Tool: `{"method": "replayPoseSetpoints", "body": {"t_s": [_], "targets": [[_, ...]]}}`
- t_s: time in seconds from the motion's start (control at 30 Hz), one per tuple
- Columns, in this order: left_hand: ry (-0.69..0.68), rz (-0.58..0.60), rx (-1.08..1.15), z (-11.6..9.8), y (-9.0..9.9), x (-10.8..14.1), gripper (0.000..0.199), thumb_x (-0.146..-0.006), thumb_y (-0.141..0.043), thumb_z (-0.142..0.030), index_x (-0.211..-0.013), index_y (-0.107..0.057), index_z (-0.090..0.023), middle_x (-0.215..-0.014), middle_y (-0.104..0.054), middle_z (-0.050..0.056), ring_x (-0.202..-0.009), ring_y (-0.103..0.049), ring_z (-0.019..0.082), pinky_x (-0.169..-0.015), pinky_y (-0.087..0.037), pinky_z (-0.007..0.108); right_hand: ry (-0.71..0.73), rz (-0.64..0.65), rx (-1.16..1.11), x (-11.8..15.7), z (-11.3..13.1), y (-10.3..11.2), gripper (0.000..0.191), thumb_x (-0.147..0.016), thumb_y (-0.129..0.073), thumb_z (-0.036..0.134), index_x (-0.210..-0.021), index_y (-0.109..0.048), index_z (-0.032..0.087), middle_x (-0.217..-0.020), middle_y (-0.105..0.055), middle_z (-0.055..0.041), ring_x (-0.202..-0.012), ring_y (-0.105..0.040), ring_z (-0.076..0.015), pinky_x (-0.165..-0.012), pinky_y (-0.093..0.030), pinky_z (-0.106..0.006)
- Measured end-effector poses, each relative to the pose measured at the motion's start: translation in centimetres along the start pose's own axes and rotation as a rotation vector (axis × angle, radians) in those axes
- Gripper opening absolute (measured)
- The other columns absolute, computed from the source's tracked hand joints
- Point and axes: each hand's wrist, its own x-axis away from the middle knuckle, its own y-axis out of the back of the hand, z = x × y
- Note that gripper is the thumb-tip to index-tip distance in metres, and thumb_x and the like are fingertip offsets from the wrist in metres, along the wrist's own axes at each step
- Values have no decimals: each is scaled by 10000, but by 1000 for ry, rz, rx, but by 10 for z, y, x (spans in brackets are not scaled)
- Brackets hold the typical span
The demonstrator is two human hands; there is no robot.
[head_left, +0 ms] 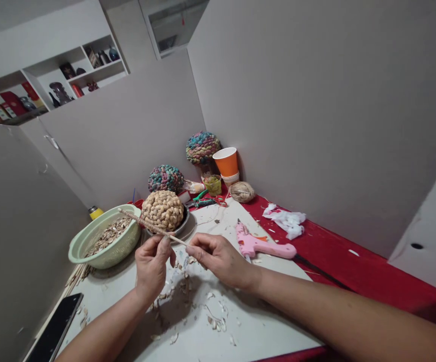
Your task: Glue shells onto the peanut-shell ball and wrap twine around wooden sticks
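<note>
A thin stick point(142, 221), its far part wrapped in twine, slants from upper left down to my fingers. My left hand point(153, 264) pinches it near the middle. My right hand point(218, 256) pinches its near, bare end. Just behind the stick, a ball covered in tan shells point(163, 208) rests in a dark round dish point(183, 223). Left of it stands a pale green basin point(121, 251) holding many shell pieces point(108, 236). Scattered shell bits point(215, 322) lie on the white board point(263, 327) under my hands.
Right of my hands lies a pink glue gun point(265, 247). Behind are a twine ball point(241, 191), orange cups point(226, 163), pliers point(204, 202), two multicoloured balls point(165, 178) and a white plastic bag point(287, 221). A phone point(55, 329) lies at the left edge. Grey walls point(316, 110) enclose the table.
</note>
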Motion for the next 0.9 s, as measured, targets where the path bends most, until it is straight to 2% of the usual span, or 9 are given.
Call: {"method": "replayPoseSetpoints", "body": {"t_s": [0.1,0.2,0.27,0.37,0.47,0.63,0.77,0.83,0.9], "targets": [[1,6,6,0,0,1,222,-828,-664,-357,-898,-707,-150,-498,-531,-46,-426,-452,85,-423,-374,208,-40,65,-43,0,0,0,441,-909,-471,546,-736,-566,152,-520,-435,54,-483,-374,-91,-494,-313,-222],[-5,17,17,-1,0,1,192,-843,-653,-338,-873,-702,-155,-510,-533,-46,-433,-456,77,-426,-377,199,-70,123,-83,0,0,0,467,-912,-447,567,-762,-581,146,-503,-432,58,-457,-357,-87,-475,-302,-219],[-9,19,22,-1,1,0,176,-852,-647,-325,-839,-693,-155,-509,-533,-47,-433,-455,72,-425,-378,194,-61,115,-64,0,-1,0,434,-891,-503,554,-782,-595,144,-529,-436,58,-474,-361,-86,-483,-300,-218],[-11,20,30,-1,1,-1,175,-864,-636,-308,-782,-675,-158,-500,-526,-51,-433,-450,68,-429,-384,191,-24,26,13,-1,-3,0,363,-841,-611,504,-778,-596,147,-596,-462,47,-534,-381,-90,-509,-299,-219],[-13,21,39,0,1,-1,175,-863,-637,-305,-783,-683,-157,-502,-524,-51,-429,-448,67,-428,-387,192,17,-24,53,-1,-3,0,362,-882,-561,466,-698,-556,155,-611,-478,33,-560,-397,-97,-534,-315,-226],[-23,10,48,2,1,0,191,-844,-658,-311,-929,-716,-150,-550,-552,-38,-434,-471,69,-415,-375,191,-19,59,-9,-1,0,0,416,-904,-499,511,-693,-551,156,-545,-464,40,-513,-400,-96,-518,-325,-225],[-31,10,44,1,1,0,170,-846,-656,-304,-895,-715,-152,-510,-529,-49,-424,-466,69,-417,-372,188,-99,183,-129,-1,-2,0,464,-904,-462,567,-757,-593,147,-490,-449,58,-431,-337,-77,-461,-291,-213],[-33,11,39,0,1,0,158,-849,-653,-302,-850,-709,-154,-503,-530,-50,-422,-463,69,-417,-373,188,-126,177,-154,-1,-3,0,437,-888,-502,564,-808,-604,147,-493,-452,66,-424,-334,-73,-450,-276,-208],[-33,11,33,0,1,0,156,-852,-650,-298,-815,-704,-156,-504,-536,-48,-425,-463,70,-419,-376,187,-124,111,-138,-1,-3,0,383,-844,-596,534,-822,-597,152,-521,-455,70,-455,-365,-75,-462,-282,-205]]}}
